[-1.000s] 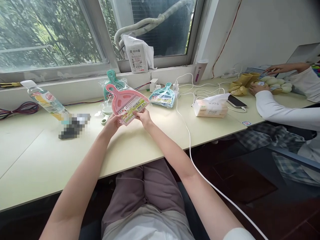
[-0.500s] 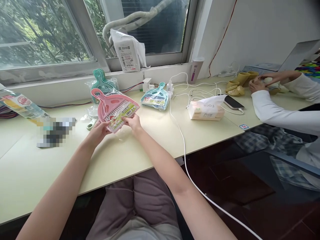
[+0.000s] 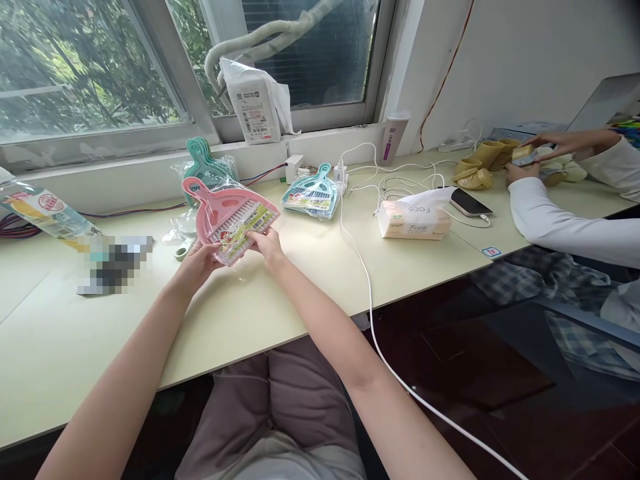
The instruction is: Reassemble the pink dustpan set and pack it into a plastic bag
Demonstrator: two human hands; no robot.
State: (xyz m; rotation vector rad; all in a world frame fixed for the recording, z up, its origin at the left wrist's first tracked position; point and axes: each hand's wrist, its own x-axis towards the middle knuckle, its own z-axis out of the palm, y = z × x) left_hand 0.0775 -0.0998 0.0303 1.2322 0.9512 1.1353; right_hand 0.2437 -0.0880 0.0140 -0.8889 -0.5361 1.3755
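A pink mini dustpan and brush set (image 3: 225,213) in clear plastic wrap is held above the pale desk (image 3: 280,300). My left hand (image 3: 197,261) pinches its lower left edge. My right hand (image 3: 267,244) grips the lower right edge by the printed label. The pink handle points up and to the left. Behind it a green set (image 3: 205,165) leans in its wrapper near the window sill. A teal set (image 3: 311,193) lies flat on the desk to the right.
A plastic bottle (image 3: 37,210) lies at the left. A tissue pack (image 3: 413,220), a phone (image 3: 469,203) and white cables (image 3: 367,293) sit to the right. Another person's hands (image 3: 523,172) handle yellow items at the far right. A white parcel (image 3: 254,107) rests on the sill.
The view shifted so the pink set and both hands sit further left and lower than a second ago. My grip on the set is unchanged. The other person's hands moved among the yellow items.
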